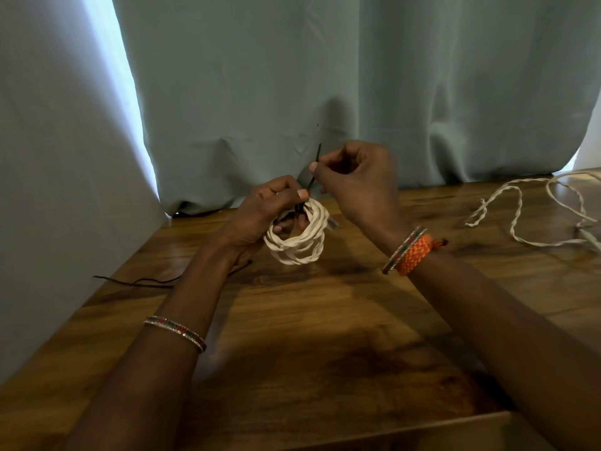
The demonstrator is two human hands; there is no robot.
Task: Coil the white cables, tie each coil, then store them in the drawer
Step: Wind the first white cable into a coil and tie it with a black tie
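Above the wooden worktop [292, 336], the left hand [263, 213] gripped a coiled white cable [302, 242], its fingers curled through the loops. Just beyond, the right hand [354, 180] pinched a thin black tie [313, 172] between thumb and forefinger, rising from the coil. A loose white cable [517, 209] lay far right, before a grey curtain [325, 76].

A coiled white cable [297, 237], wound into a loose ring of several twisted turns, is held just above the wooden tabletop. A thin black tie [313, 172] rises from its upper edge. A second white cable [520, 216] lies uncoiled at the right, sprawling in loose loops.
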